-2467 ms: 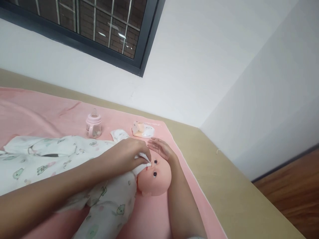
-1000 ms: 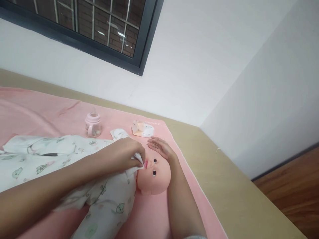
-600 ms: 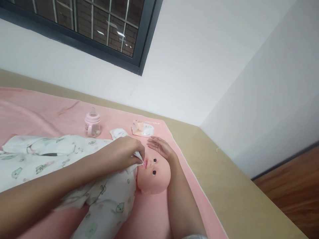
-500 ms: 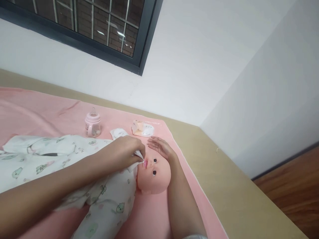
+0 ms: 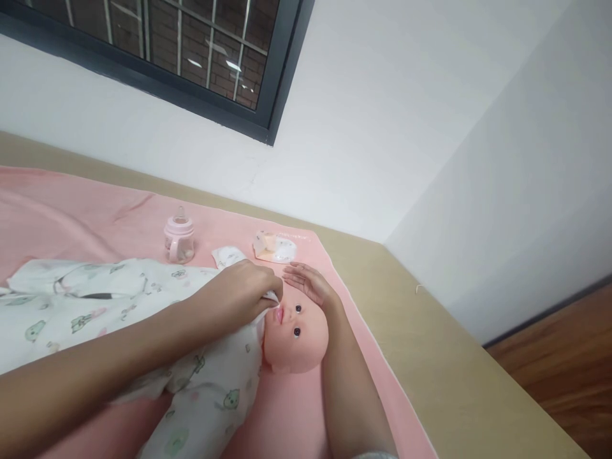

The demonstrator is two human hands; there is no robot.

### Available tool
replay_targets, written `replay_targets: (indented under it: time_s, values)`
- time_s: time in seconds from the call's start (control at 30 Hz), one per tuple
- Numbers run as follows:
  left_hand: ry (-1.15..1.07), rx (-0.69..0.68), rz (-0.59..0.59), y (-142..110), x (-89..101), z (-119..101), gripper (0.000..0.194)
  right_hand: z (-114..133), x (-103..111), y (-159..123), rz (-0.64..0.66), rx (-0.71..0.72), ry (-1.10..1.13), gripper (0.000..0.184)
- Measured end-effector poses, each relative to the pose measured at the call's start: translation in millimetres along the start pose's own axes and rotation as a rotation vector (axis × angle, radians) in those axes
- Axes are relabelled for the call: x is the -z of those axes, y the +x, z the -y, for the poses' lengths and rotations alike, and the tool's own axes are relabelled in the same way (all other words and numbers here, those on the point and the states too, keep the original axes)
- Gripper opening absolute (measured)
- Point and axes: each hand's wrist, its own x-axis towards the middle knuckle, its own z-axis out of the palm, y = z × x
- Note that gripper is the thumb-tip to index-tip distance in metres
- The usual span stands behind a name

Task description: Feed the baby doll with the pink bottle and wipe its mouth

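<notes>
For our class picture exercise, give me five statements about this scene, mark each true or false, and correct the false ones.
1. The left hand pinches a white tissue or cloth close to the mouth of the doll. True.
2. The baby bottle lies on its side. False: the baby bottle stands upright.
3. A small packet lies on the pink blanket. True.
4. The right hand grips the bottle's handle. False: the right hand is curved beside the doll's head, fingers extended.
5. The window frame is white. False: the window frame is dark.

head view, forward and downward
</notes>
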Motion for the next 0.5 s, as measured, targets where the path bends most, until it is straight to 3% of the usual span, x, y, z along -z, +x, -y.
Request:
replay_targets:
  time_s: [0.13, 0.5]
  values:
    - [-0.061, 0.042, 0.020, 1, 4.7, -3, 0.020, -1, 1, 1, 0.001, 0.007, 0.008, 0.024]
    - [-0.034, -0.086, -0.018, -4, -6.5, -11, 0.022, 3, -4, -2, -0.020, -0.006, -0.024, 0.024]
